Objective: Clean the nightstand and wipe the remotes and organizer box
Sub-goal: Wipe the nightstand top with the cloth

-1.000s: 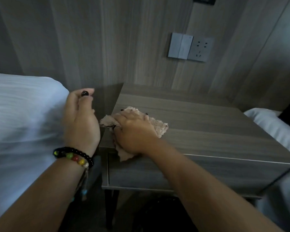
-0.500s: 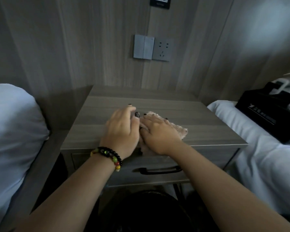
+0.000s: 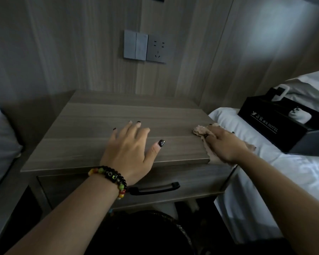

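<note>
Meanwhile, Both Hands Are Working the Nightstand Top

Head view: the nightstand [image 3: 103,129], a wood-grain cabinet against the panelled wall, is filling the middle of the frame, its drawer showing a black handle [image 3: 155,188] below the front edge. The left hand [image 3: 129,151] is lying palm down on the top near the front edge, fingers straight and slightly spread, thumb splayed out to the right; it is holding nothing. A beaded bracelet [image 3: 110,178] is sitting on that wrist. The right hand [image 3: 223,144] is pressing a pinkish cloth [image 3: 201,130] onto the right edge of the top, fingers laid flat over the fabric, which is bunching ahead of the fingertips and spilling over the corner toward the bed.

Just right of the nightstand, a white bed [image 3: 276,172] is carrying the black organizer box [image 3: 276,129], printed with hotel lettering, well apart from both hands. A switch plate [image 3: 135,45] and socket [image 3: 157,48] are showing on the wall above. A white pillow [image 3: 0,144] is lying at the left.
</note>
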Available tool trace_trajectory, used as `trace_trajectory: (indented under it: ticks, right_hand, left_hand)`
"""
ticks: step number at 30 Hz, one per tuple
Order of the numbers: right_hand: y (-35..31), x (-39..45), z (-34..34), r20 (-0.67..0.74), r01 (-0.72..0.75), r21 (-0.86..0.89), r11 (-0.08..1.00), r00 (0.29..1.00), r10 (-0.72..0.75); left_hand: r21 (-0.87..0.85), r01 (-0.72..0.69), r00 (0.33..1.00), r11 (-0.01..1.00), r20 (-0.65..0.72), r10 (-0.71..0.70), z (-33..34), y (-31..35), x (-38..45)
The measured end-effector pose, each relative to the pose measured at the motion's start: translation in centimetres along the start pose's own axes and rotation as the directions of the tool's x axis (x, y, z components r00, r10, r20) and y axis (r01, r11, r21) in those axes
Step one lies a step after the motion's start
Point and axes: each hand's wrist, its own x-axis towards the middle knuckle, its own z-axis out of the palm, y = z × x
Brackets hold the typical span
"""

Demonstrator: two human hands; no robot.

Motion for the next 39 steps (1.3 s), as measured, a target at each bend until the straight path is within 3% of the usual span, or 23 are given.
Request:
trace_trajectory:
  ticks: [4, 6, 11, 18, 23, 27, 30, 39]
  right_hand:
    - [-1.2, 1.4, 0.0, -0.045, -0.147, -0.006, 0.989, 0.988, 0.147]
    - [-2.7, 1.1, 0.5, -0.065, -0.156, -0.037, 0.987, 0.986, 0.153]
    - [-2.7, -2.3, 1.6, -0.02, 0.139, -0.03, 0.99, 0.99, -0.14]
    - [0.9, 2.4, 0.3, 0.016, 0.199, 0.018, 0.98, 0.98, -0.2]
    - [0.9, 8.8, 0.6, 0.043, 0.11, 0.003, 0.994, 0.993, -0.11]
    - [-0.3, 14.0, 1.3, 0.063, 0.075, -0.023, 0.997, 0.995, -0.074]
    - [-1.3, 17.7, 1.8, 0.058, 0.015, -0.041, 0.999, 0.998, -0.013]
    - [-5.2, 26.0, 3.9, 0.022, -0.215, -0.115, 0.97, 0.976, 0.218]
  left_hand:
    - [0.024, -0.006, 0.999, 1.0, 0.032, 0.006, -0.3, -0.3, 0.2]
    - [0.036, -0.001, 0.999, 0.999, 0.054, 0.0, -0.1, -0.1, 0.5]
    - [0.028, 0.039, 0.995, 0.999, 0.094, -0.041, -0.2, 1.0, 1.3]
    - [-0.023, 0.078, 0.978, 0.997, 0.197, -0.072, -0.4, 0.5, 2.7]
    - [0.03, 0.006, 0.974, 1.0, 0.228, -0.013, -1.2, 0.6, 3.1]
    - [0.074, -0.013, 0.986, 0.997, 0.168, 0.0, -1.2, 0.1, 3.4]
    - [0.032, -0.007, 0.997, 0.999, 0.08, 0.004, -0.4, -0.3, 3.3]
    - [-0.108, -0.001, 1.0, 0.994, 0.018, 0.003, 0.3, -0.6, 3.5]
